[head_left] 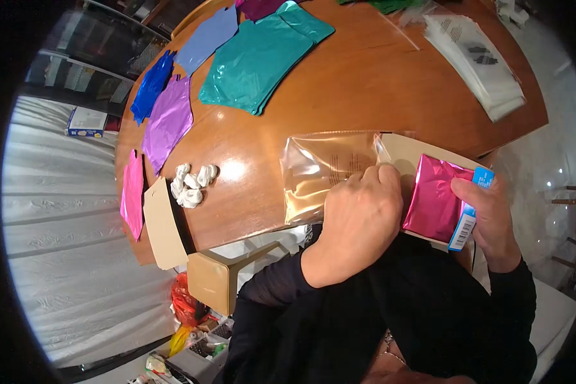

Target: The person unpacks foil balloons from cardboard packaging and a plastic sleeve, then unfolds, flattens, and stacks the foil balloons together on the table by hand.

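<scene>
My left hand [363, 211] is closed, its fingers pinching the opening edge of a clear plastic bag [307, 182] with printed text. The bag lies at the table's front edge. My right hand [489, 214] grips a beige card [400, 148] with a folded shiny pink foil piece [436, 195] on it, thumb on top of the foil. A blue and white barcode label [464, 227] runs along the right end, under the thumb. The card's left end meets the bag's mouth; my left fingers hide how far it reaches inside.
On the wooden table [339, 83] lie teal foil sheets [256, 64], purple foil [168, 121], dark blue foil [152, 86], and pink foil [132, 195]. Small white crumpled pieces [191, 185] sit beside another beige card [164, 224]. A stack of clear bags [473, 64] rests at the far right.
</scene>
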`<state>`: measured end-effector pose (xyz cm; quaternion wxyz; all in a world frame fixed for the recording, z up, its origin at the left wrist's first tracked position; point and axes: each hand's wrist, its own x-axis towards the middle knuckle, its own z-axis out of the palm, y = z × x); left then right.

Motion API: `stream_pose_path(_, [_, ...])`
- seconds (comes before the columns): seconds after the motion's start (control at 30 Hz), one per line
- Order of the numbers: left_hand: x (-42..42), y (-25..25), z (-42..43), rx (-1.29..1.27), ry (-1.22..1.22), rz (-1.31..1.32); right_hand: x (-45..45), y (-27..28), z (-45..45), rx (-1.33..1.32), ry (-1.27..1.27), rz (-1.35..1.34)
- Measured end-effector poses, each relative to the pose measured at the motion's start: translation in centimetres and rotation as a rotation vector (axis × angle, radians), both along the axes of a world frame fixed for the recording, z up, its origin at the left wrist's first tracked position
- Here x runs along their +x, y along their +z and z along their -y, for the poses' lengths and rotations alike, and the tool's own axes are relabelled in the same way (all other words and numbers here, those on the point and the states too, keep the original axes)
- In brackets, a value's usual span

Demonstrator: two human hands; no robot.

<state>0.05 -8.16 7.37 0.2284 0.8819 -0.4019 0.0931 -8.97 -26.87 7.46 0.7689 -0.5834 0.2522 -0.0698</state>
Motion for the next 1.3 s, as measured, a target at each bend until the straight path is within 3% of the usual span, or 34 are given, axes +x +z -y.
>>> stream_pose_path(0.13, [-0.5,0.2,0.0,0.08,0.022,-0.061,-0.3,-0.3,-0.2,-0.002,-0.001,-0.002])
stream_pose_path(0.27, [0.5,-0.7,-0.3,-0.055,0.004,-0.063,-0.3,0.0,-0.7,-0.015,-0.099,-0.009])
stream_pose_path(0.43, [0.5,-2.2,0.4,-0.234,-0.035,0.066,-1.0,-1.0,0.1,-0.025,-0.013,-0.021])
stream_pose_path(0.8, [-0.7,-2.2,0.6,-0.18,-0.049,-0.006,-0.7,-1.2,-1.7,0.017,-0.064,-0.011])
stream_pose_path(1.3, [-1.1,-1.7,0.8,-0.233,-0.085,0.13,-1.6,-1.0,-2.8,-0.006,-0.148,0.046])
